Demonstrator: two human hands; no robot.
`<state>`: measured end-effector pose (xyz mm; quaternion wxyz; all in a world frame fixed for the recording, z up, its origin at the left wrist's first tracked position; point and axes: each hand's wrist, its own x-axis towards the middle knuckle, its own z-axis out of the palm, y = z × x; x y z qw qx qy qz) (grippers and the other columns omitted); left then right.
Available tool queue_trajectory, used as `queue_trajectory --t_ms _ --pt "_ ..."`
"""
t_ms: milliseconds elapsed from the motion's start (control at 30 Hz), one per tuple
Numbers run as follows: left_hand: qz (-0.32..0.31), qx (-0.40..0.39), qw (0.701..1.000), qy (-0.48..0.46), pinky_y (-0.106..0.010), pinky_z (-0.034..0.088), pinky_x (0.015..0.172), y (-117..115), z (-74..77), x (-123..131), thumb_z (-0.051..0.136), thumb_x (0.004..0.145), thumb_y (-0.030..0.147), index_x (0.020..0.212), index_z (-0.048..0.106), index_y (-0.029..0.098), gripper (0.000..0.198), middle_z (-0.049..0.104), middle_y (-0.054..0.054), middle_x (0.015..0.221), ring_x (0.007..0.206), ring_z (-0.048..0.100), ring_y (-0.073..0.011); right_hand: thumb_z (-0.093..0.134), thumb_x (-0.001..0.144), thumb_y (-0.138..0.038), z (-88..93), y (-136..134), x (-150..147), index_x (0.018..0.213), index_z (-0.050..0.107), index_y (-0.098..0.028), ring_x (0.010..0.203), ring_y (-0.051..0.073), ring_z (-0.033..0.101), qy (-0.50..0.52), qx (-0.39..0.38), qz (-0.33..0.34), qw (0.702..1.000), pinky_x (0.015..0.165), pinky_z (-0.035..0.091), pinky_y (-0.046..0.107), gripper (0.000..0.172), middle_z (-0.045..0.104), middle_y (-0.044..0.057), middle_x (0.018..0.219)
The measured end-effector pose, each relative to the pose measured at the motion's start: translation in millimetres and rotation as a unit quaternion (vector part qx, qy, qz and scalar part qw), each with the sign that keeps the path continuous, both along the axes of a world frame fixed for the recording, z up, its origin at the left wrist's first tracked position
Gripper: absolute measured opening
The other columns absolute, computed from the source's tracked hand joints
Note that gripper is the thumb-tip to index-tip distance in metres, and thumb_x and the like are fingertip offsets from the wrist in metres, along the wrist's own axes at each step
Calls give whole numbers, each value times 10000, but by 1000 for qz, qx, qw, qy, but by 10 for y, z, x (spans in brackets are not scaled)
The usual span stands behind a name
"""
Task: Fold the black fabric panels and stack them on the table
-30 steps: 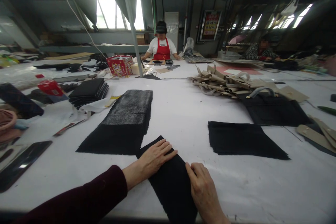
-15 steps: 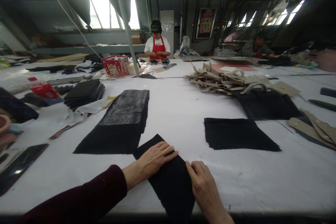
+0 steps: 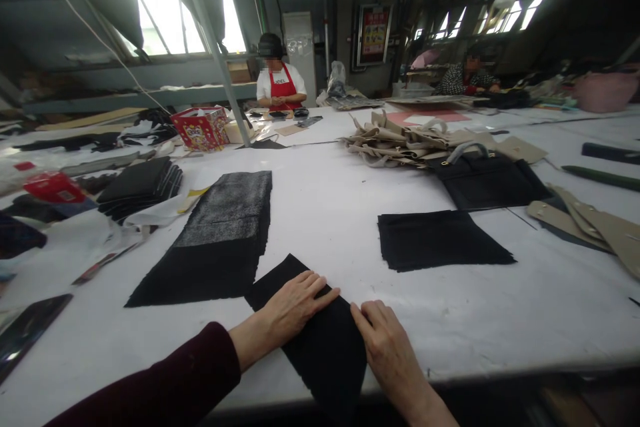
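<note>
Box, red-patterned, holds something white; speckled grey-black cloth lies nearer. The left hand lies flat, fingers slightly spread, on matte black cloth overhanging the desk's near edge. The right hand curls against its side, pinch unclear. Far right sits a pink tub.

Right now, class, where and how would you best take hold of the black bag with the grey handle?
Probably by the grey handle, with the right hand coming from above on the near side: it arches up at the far edge of the black bag, and tan pieces crowd the area behind and left.
</note>
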<state>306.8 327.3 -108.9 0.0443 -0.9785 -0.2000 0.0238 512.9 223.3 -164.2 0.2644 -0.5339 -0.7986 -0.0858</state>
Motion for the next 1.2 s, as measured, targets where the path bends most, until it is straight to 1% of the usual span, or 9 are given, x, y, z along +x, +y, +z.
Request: queue_trajectory --t_ms 100,200,433,567,667,767,867,1033,1200 --pt "-14 -14 1000 -12 -357 390 1061 -16 -12 19 468 948 94 1431 376 192 502 532 -82 1269 1201 484 -218 436 912 -10 24 -29 11 1195 586 -77 817 221 487 5 -8 -3 1000 715 444 365 328 529 81 878" --pt "-15 -24 1000 -6 -337 415 1038 -33 -39 39 431 965 83 1441 352 157 488 546 -87 1261 1196 495 -210 452 903 -4 40 -47 19 1191 588 -74 822 226 485 -3 -15 -6 1000 716 436 370 327 532 84 883" --pt "-8 -22 1000 9 -383 451 998 -78 -70 67 464 944 77 1486 302 247 591 543 -87 1232 1171 510 -239 456 899 -14 52 -79 26 1177 593 -72 814 228 491 -13 -15 -18 1000 716 428 374 315 535 81 883" --pt "-17 -24 1000 4 -406 406 1047 -75 -77 84 466 943 79 1481 307 240 584 522 -92 1277 1199 488 -240 436 906 -14 54 -111 37 1167 595 -82 811 223 489 -13 -15 -28 999 711 421 368 313 536 77 880" --pt "-30 -42 999 -3 -374 397 1051 -71 -89 108 445 963 95 1465 324 205 529 511 -86 1318 1191 487 -224 426 905 -7 59 -135 48 1160 594 -82 809 221 484 -13 -12 -30 999 707 418 363 314 534 76 876" --pt "-22 -63 998 -3 -340 423 1012 -83 -102 133 432 969 94 1454 332 178 502 535 -79 1282 1143 505 -215 425 906 -8 69 -147 51 1145 598 -79 806 220 479 -6 -10 -30 999 705 419 363 304 534 78 877" --pt "-15 -68 998 3 -345 438 991 -113 -95 161 440 951 68 1480 290 170 559 556 -74 1226 1104 515 -219 412 908 -7 74 -147 49 1125 603 -75 802 219 475 -4 -6 -33 999 712 425 369 297 536 79 876" --pt "-9 -46 999 23 -376 473 928 -176 -55 227 460 943 87 1504 276 247 611 554 -63 1150 1024 529 -237 422 889 2 68 -164 51 1144 598 -63 817 229 479 -21 -5 -36 999 740 429 383 316 541 85 889" --pt "-13 -29 999 26 -402 462 967 -202 -74 246 474 932 89 1505 287 261 627 531 -77 1172 1091 506 -263 426 873 2 68 -189 59 1118 612 -65 804 229 473 -40 1 -37 999 731 421 377 315 538 88 878"
